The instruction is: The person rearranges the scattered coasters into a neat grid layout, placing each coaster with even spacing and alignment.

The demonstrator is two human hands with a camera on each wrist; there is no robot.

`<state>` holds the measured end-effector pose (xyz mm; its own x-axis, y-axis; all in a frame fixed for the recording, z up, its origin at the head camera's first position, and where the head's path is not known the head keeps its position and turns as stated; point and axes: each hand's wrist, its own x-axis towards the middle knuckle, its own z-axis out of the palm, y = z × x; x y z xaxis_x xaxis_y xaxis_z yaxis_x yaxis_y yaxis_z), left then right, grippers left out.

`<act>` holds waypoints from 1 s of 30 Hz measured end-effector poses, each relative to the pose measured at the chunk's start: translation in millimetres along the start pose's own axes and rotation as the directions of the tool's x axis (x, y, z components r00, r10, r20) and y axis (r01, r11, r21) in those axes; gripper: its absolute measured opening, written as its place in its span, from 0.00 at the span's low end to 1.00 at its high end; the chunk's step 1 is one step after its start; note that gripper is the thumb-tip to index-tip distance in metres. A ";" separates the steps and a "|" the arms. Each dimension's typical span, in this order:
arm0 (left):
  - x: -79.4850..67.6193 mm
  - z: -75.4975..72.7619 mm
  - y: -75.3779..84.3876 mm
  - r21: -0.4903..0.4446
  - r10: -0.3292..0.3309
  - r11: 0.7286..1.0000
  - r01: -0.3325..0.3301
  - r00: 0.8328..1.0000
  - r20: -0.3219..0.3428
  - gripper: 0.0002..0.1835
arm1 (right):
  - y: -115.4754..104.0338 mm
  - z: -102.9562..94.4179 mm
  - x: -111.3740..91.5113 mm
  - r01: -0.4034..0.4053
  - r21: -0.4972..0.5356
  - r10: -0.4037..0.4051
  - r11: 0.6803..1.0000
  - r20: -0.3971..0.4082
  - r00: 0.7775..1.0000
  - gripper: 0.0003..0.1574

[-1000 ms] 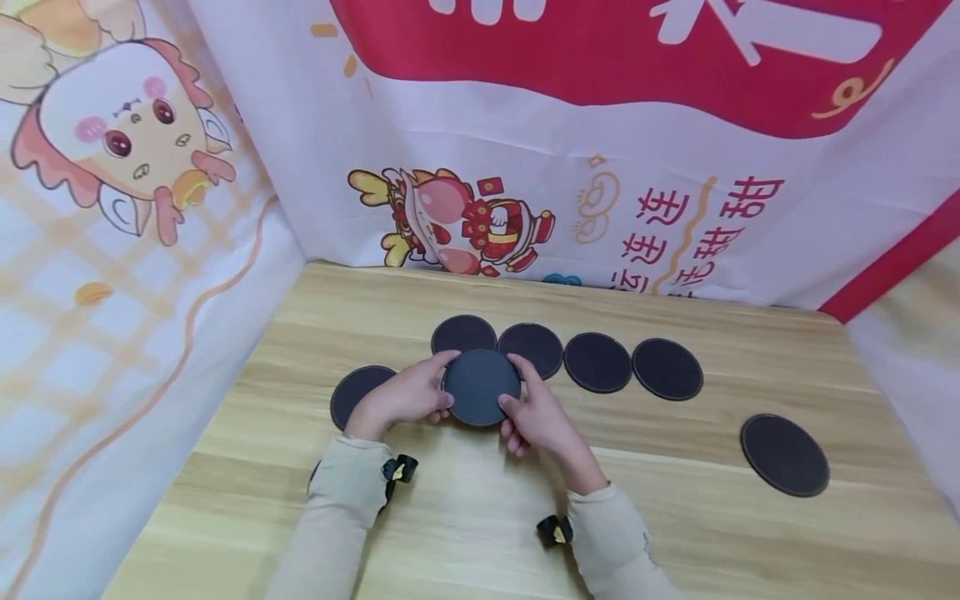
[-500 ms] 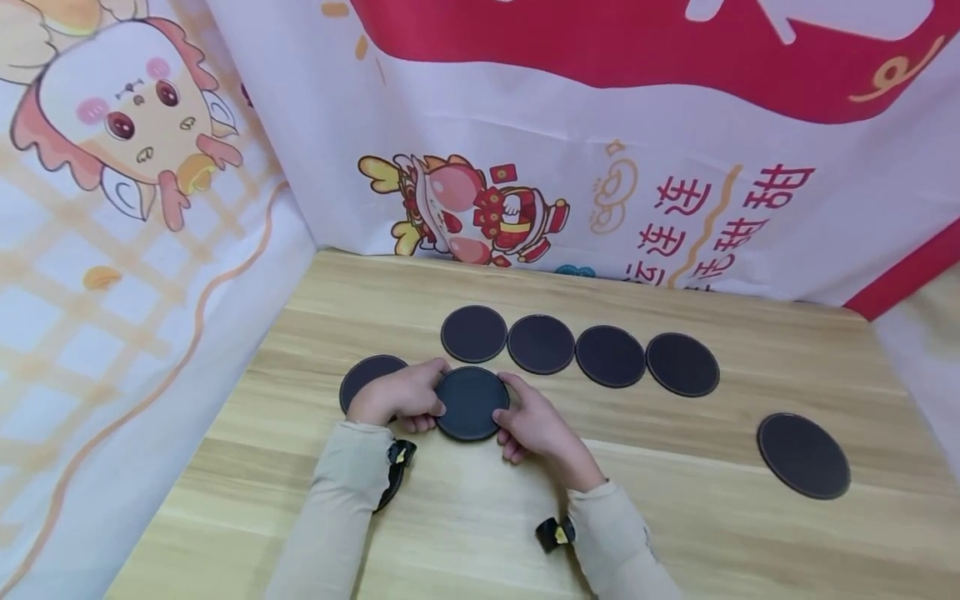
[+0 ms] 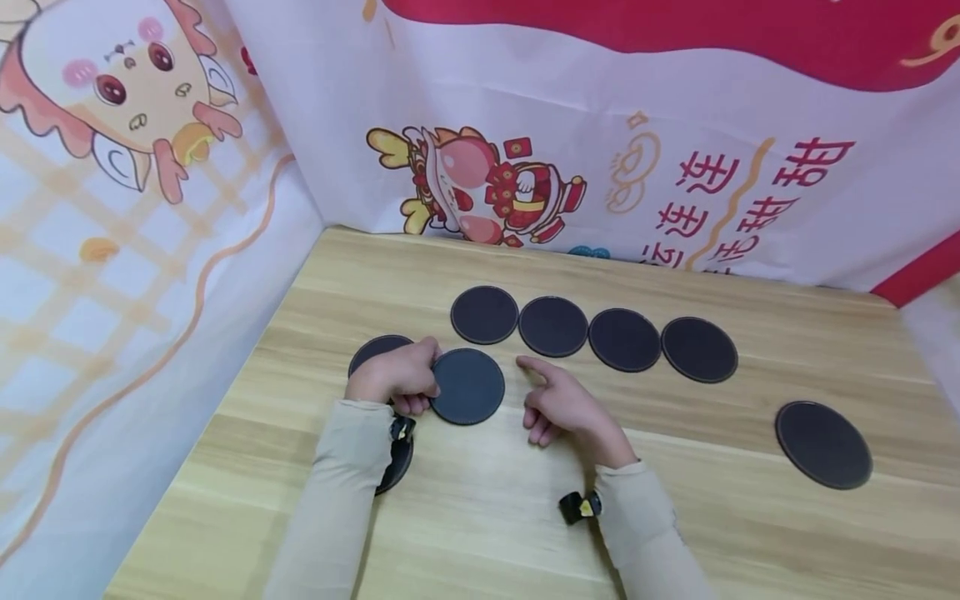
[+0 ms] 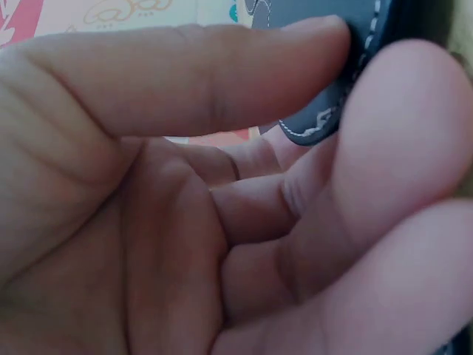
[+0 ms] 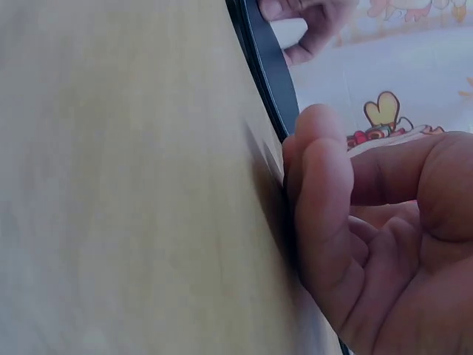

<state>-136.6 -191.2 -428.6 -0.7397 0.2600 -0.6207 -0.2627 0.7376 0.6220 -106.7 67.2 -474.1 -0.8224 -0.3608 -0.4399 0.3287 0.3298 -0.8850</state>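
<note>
A round black coaster [image 3: 472, 387] with a stitched rim lies near the middle of the wooden table. My left hand [image 3: 397, 372] pinches its left edge; in the left wrist view the thumb rests on the face of the coaster [image 4: 366, 26] and the fingers are by its edge. To its right, my right hand [image 3: 566, 404] is apart from it, holding nothing, index finger extended and the other fingers loosely bent. In the right wrist view the fingertips are close to the table. Another coaster [image 3: 375, 348] is partly hidden behind the left hand.
Several matching coasters form a row behind, including one coaster [image 3: 484, 315] at its left end. Another coaster [image 3: 823, 444] lies at the far right, and one more coaster [image 3: 397, 468] is partly under the left wrist. Printed cloth [image 3: 330, 100] encloses the wooden table [image 3: 480, 533].
Both hands brought the coaster down toward me, away from the row. My right hand then let go and moved right, while the left hand keeps its pinch.
</note>
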 end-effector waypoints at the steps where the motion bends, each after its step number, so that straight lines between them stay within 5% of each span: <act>1: -0.5 -0.4 0.9 0.007 -0.006 1.000 0.006 1.000 -0.002 0.20 | -0.6 -1.3 -0.5 -0.001 -0.014 0.001 1.000 -0.002 1.000 0.45; 11: -2.0 2.9 8.1 0.017 -0.065 0.998 0.065 0.998 -0.023 0.19 | -10.7 9.0 -5.3 -0.016 -0.106 0.023 0.994 0.060 0.998 0.44; 17: -0.5 5.4 9.3 0.073 -0.087 0.993 0.090 0.995 -0.040 0.22 | -9.9 15.1 -5.9 -0.020 -0.113 0.025 0.993 0.044 0.999 0.43; 21: -0.1 4.4 12.3 0.153 -0.085 0.984 0.093 0.995 -0.056 0.15 | -10.3 15.3 -5.9 -0.020 -0.131 0.025 0.991 0.036 0.999 0.43; 26: -0.5 1.4 15.2 0.191 -0.108 0.974 0.119 0.992 -0.065 0.22 | -12.2 15.1 -6.6 -0.014 -0.163 0.019 0.987 0.031 0.999 0.42; 30: -2.5 -4.7 11.5 0.174 -0.066 0.982 0.078 0.995 -0.073 0.22 | -13.0 15.9 -6.6 -0.007 -0.180 0.013 0.984 0.031 0.999 0.43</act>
<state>-140.7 -186.2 -417.7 -0.7640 0.1641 -0.6240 -0.2082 0.8527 0.4791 -98.2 51.4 -462.2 -0.8030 -0.3837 -0.4561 0.2459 0.4837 -0.8400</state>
